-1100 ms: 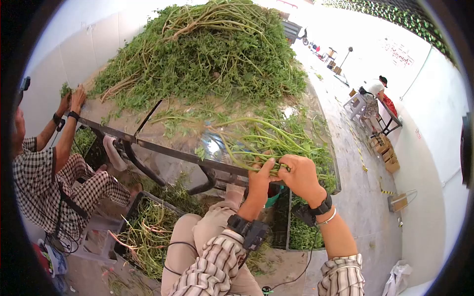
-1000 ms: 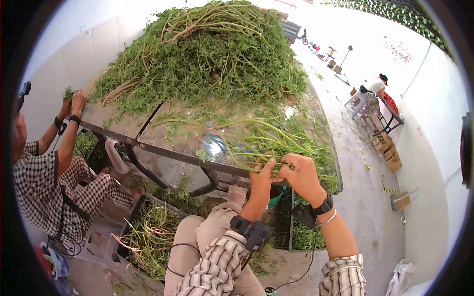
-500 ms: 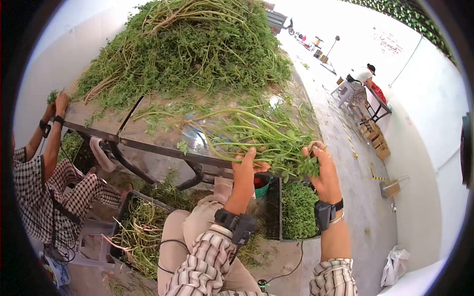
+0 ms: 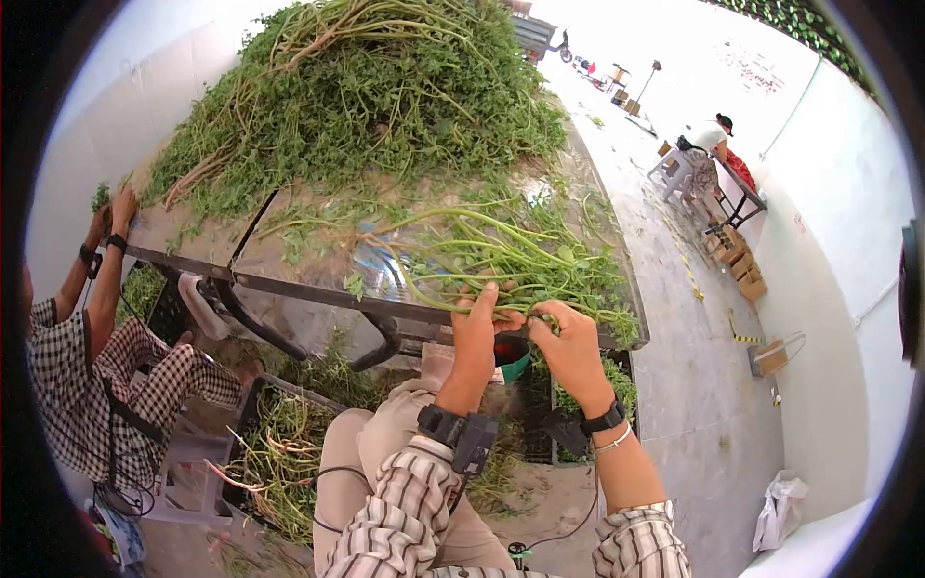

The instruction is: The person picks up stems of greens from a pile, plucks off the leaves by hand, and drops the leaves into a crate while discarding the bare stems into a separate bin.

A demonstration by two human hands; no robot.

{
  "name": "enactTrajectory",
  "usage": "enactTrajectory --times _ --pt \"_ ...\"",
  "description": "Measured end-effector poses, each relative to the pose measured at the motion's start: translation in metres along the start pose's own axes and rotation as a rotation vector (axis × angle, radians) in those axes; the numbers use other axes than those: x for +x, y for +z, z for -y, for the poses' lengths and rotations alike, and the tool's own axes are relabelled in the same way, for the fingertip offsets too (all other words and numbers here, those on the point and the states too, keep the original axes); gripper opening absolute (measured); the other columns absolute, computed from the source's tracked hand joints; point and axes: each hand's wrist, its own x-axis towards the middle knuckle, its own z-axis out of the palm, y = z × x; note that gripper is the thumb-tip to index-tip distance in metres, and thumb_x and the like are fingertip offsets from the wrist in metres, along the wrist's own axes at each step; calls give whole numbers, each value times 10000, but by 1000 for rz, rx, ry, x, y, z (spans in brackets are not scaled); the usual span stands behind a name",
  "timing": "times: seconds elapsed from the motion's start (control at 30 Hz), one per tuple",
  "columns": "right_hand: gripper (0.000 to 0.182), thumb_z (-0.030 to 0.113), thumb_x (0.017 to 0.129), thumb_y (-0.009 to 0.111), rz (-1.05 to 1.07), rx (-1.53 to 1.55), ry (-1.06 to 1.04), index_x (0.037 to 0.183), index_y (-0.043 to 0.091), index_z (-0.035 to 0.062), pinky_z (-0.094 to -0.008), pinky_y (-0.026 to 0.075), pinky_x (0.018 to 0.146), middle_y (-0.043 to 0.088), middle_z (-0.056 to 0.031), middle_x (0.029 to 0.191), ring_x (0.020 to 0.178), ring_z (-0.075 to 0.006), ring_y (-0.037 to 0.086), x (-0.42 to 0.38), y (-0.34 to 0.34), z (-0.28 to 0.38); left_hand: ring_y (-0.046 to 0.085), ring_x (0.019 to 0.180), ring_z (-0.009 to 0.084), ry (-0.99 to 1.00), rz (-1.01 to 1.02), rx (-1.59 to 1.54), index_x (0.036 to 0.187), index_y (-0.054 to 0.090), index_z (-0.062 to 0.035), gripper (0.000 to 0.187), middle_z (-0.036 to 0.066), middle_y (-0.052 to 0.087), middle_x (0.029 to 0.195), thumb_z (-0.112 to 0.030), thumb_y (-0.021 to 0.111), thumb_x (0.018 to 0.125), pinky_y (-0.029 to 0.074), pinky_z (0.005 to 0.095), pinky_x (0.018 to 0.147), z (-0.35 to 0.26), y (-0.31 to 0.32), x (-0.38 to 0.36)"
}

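My left hand point(image 4: 479, 328) is closed on a bunch of long green stems point(image 4: 501, 241) at the table's front edge. Just right of it, my right hand point(image 4: 568, 347) is closed, thumb and fingers pinched on stems at the lower side of the same bunch. The leafy ends of the bunch stretch right over the table point(image 4: 318, 292). Behind it rises a large heap of leafy green plants point(image 4: 385, 116).
At the left, a co-worker in checked clothes point(image 4: 77, 395) handles greens at the table edge. Below are a crate of stems point(image 4: 279, 462), a crate of leaves point(image 4: 617, 385) and a green container point(image 4: 513, 361). Another person point(image 4: 708, 144) sits far right near cardboard boxes point(image 4: 742, 265).
My right hand has moved left from the leafy ends to beside my left hand. The leafy tips it held now lie at the table's right corner. My left hand has barely moved.
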Motion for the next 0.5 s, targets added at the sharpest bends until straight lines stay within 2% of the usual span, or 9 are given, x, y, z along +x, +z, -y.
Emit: enactTrajectory --times 0.1,0.17,0.2,0.27,0.3,0.47,0.5 --pt "188 111 758 584 -27 -6 31 896 592 -17 -308 436 587 585 -139 720 623 -205 563 1 -2 2 588 636 183 -18 20 13 1075 519 1 268 113 605 963 -207 488 910 522 356 564 2 -2 0" --pt "110 73 774 565 -46 147 33 856 592 5 -280 443 611 598 -88 744 674 -150 567 1 -5 -2 579 629 176 -3 -48 6 1056 525 -3 260 114 604 958 -213 497 906 520 352 563 1 1 -1" --pt "110 73 774 565 -43 142 29 856 592 5 -280 443 611 598 -88 744 674 -150 567 2 -8 -3 579 629 176 0 -49 -1 1056 525 -3 260 114 604 958 -213 497 906 520 352 563 0 2 0" --pt "56 60 800 542 -167 869 351 831 588 59 -238 444 640 592 -21 784 714 -90 536 2 -16 -5 567 615 168 -20 -65 -20 1053 521 -6 254 116 605 962 -209 508 901 513 349 544 -1 2 -1" --pt "67 71 831 513 -117 960 402 863 564 100 -210 445 658 574 14 840 723 -70 513 3 -26 -7 567 615 168 -19 -68 -26 1053 521 -6 254 116 605 962 -209 508 901 513 349 544 -1 1 -1" --pt "77 101 860 479 -181 993 440 921 525 90 -214 448 630 560 10 880 708 -66 508 12 -40 -11 557 576 171 12 -39 -66 1083 503 -5 276 123 607 978 -205 524 893 499 325 495 1 0 1" --pt "71 102 859 480 -172 996 506 911 527 90 -214 445 611 563 13 866 697 -64 507 14 -41 -11 557 576 171 15 -40 -66 1083 503 -5 276 123 607 978 -205 524 893 499 325 495 1 0 0"
